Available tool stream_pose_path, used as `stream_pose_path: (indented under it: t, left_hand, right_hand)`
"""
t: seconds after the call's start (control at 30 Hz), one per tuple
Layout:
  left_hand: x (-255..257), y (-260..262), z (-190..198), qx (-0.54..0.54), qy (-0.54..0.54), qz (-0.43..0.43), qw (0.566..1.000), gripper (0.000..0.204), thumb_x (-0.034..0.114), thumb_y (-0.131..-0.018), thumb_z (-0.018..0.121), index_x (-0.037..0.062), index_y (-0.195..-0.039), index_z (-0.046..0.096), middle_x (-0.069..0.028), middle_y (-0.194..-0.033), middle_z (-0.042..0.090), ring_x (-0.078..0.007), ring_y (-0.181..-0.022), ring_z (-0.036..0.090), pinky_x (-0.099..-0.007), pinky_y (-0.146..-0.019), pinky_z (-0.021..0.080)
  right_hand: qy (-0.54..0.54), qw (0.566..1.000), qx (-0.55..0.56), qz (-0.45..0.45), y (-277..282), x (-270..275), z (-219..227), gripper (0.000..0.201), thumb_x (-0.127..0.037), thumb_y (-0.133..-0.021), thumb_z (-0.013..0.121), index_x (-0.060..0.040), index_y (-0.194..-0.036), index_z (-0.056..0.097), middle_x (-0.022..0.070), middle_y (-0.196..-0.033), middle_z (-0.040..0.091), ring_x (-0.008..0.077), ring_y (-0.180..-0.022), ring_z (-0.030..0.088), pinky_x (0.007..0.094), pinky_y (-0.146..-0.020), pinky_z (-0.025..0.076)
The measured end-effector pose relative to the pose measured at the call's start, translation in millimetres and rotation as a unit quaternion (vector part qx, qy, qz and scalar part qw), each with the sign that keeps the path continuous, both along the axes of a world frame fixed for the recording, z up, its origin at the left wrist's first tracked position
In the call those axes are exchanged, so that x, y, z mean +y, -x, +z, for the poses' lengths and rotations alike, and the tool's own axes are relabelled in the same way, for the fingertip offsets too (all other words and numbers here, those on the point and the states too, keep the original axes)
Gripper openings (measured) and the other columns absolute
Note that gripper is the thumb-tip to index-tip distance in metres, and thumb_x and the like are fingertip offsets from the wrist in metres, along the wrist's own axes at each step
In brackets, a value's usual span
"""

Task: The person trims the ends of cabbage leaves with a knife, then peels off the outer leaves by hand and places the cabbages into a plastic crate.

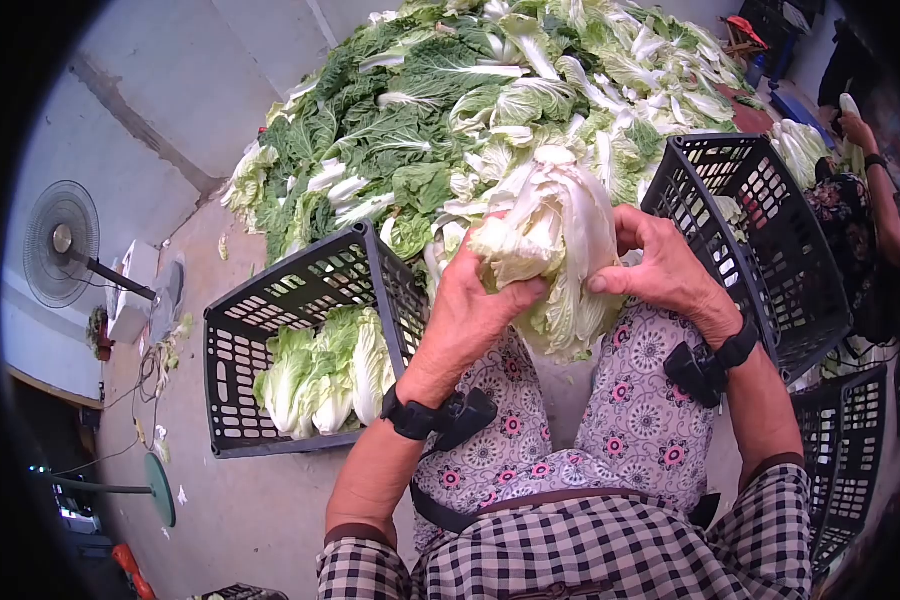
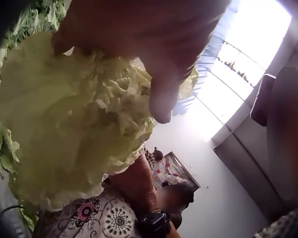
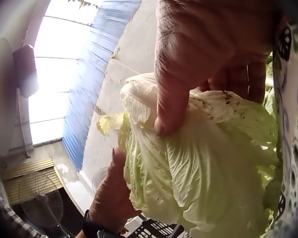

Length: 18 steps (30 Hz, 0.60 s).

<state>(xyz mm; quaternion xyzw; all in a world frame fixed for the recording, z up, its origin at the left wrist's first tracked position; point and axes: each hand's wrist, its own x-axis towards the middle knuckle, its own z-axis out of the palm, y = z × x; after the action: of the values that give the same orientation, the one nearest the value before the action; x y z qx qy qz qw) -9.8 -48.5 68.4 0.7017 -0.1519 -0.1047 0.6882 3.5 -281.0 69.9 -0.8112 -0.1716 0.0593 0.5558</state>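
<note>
Black plastic crate [image 1: 232,345] at left on the concrete floor [image 1: 270,510]: holds several trimmed cabbages [image 1: 325,375], well short of full. Left hand [image 1: 473,315]: fingers and thumb curled round the near side of a pale napa cabbage [image 1: 560,255], raised over the lap between both crates. Right hand [image 1: 660,265]: gripping the far side, thumb pressed into an outer leaf. Second black crate [image 1: 770,240] at right: contents mostly hidden. Large heap of untrimmed cabbages [image 1: 490,90] behind, toward the wall. Judged well under way, bulk of the heap still to be handled.
</note>
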Motion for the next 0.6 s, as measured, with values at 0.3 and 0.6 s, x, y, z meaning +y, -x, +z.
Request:
stream_pose_path:
  t: [0.3,0.6]
  left_hand:
    - [-1,-1,-8,0.017,-0.015,0.013,1.0,0.059,0.008,-0.071,0.074,0.0002,-0.123,0.046,-0.0075,-0.112,0.059,-0.0144,-0.101,0.056,-0.0279,-0.089,0.044]
    - [2,-1,-8,-0.078,-0.083,0.091,0.989,0.052,0.003,-0.071,0.071,0.0028,-0.119,0.049,-0.0066,-0.105,0.062,-0.0128,-0.093,0.059,-0.0271,-0.082,0.048]
  right_hand:
    - [0.019,1.0,-0.003,0.002,-1,1,-1,0.058,-0.029,-0.065,0.081,0.0028,-0.106,0.055,0.0095,-0.091,0.065,0.0153,-0.085,0.062,0.0294,-0.079,0.05]
    - [-0.006,1.0,0.007,0.024,-2,-1,-4,0.057,-0.029,-0.067,0.08,0.0012,-0.107,0.055,0.0083,-0.092,0.065,0.0149,-0.085,0.062,0.0289,-0.081,0.049]
